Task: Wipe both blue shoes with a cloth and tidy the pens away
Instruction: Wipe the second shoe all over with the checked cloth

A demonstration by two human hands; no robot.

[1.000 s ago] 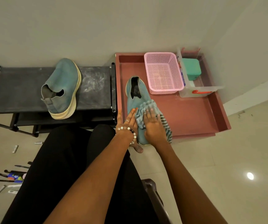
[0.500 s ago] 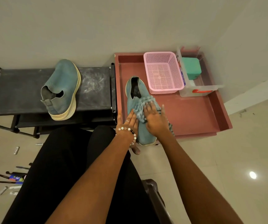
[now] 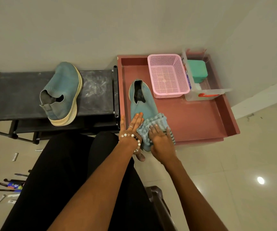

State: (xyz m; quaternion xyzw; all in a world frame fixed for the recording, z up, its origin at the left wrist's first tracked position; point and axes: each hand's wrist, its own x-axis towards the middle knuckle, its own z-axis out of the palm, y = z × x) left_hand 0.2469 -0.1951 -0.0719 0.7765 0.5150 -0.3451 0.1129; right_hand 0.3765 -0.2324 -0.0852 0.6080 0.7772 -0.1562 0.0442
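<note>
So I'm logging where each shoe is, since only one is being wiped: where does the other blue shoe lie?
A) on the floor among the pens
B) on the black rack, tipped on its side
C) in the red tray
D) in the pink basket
B: the second blue shoe lies tipped on its side on the black rack, cream sole showing, beside the red tray.

Tray floor [image 3: 192, 120] right of the shoe [image 3: 142, 104] is bare, open for a hand. Pink basket [image 3: 167, 75] and clear box [image 3: 201, 92] block the far end; raised rim [image 3: 229, 114] bounds the right.
</note>
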